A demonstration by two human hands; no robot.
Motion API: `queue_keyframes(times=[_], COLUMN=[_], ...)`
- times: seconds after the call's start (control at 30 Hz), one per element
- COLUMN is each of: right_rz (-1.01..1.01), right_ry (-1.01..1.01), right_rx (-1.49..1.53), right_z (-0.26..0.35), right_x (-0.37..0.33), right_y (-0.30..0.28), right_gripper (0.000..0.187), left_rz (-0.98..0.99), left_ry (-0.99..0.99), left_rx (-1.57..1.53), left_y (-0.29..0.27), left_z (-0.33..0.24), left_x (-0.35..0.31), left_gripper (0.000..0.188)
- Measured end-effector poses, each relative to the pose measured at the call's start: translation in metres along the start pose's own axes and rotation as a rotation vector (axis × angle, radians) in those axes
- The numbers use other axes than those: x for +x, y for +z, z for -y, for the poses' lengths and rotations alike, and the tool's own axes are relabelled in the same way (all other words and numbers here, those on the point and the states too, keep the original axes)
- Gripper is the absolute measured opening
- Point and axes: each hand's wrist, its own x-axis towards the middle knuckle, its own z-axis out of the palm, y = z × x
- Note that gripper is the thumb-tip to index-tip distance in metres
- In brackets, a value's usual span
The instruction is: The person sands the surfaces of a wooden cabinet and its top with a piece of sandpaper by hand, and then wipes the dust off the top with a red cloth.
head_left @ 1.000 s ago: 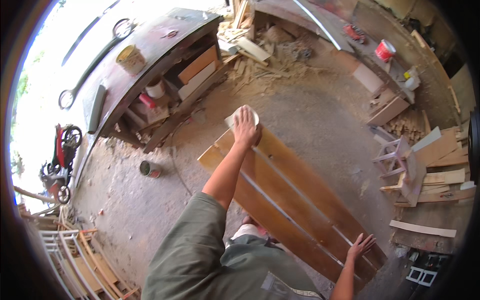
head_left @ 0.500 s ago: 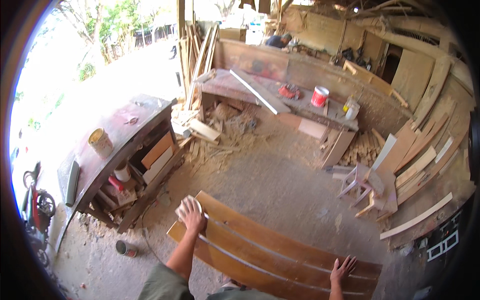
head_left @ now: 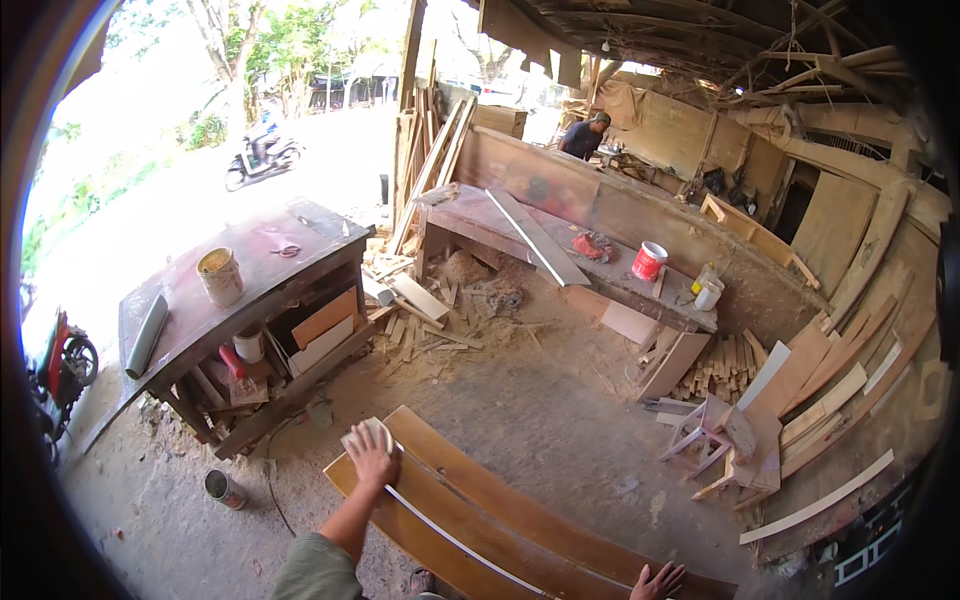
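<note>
Brown panel [head_left: 500,520] in front, support unseen: left hand [head_left: 370,462] gripping pale pad [head_left: 384,434] at left end, right hand [head_left: 657,582] open near right end. View tipped up; hands' ends unchanged, work likely unfinished.

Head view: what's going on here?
A person is working at a brown wooden panel with pale stripes. The left hand lies over a pale pad at its left end; the right hand is spread at its right end. A tin sits on the ground to the left.
</note>
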Motion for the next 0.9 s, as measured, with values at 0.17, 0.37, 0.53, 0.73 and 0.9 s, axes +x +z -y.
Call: queue_keyframes(times=[0.17,0.37,0.53,0.73,0.9], right_rz=[-0.004,-0.058,-0.124,-0.145,-0.178], right_ry=[0.045,-0.015,-0.020,-0.059,-0.075], right_rx=[-0.075,-0.044,-0.102,-0.059,-0.094], right_z=[-0.012,-0.007,-0.025,-0.013,-0.020], right_x=[-0.001,0.002,0.000,0.001,0.001], right_y=[0.004,0.003,0.017,0.010,0.022], right_gripper=[0.090,0.087,0.085,0.086,0.087], left_rz=[0.202,0.165,0.080,0.454,0.057], left_ry=[0.833,0.559,0.093,0.819,0.232], left_rx=[0.274,-0.102,-0.070,0.024,0.367], left_y=[-0.011,0.026,-0.001,-0.053,-0.021], left_z=[-0.176,-0.083,-0.045,-0.185,0.000], left_x=[-0.189,-0.092,-0.021,-0.219,-0.089], left_gripper=[0.072,0.084,0.086,0.076,0.080])
